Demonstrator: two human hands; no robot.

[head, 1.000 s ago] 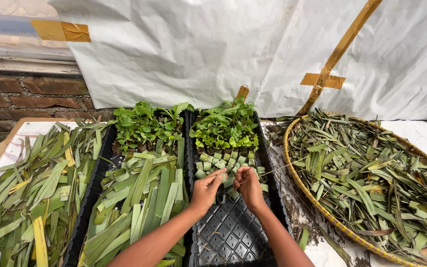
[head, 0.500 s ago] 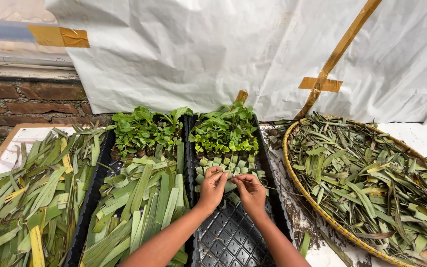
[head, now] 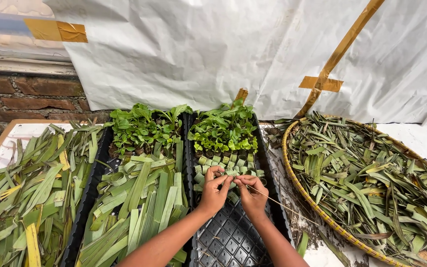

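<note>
Hands at work over a black seedling tray (head: 233, 237), folding a strip of green leaf.

The left hand (head: 214, 190) and right hand (head: 253, 194) meet above the tray's middle, fingers pinched narrow around a small folded leaf strip (head: 232, 179); the right hand also grips a thin stick (head: 277, 201) that slants out past the tray's right edge. Just behind the hands, rows of small leaf cups (head: 226, 163) fill the tray's cells, and leafy seedlings (head: 223, 129) crowd its far end. Left of the tray, a second tray holds cut leaf strips (head: 144, 202) and more seedlings (head: 144, 129). Further left lies a heap of long leaves (head: 30, 183). Right of the tray, a round woven basket (head: 306, 198) holds leaf offcuts.
</note>
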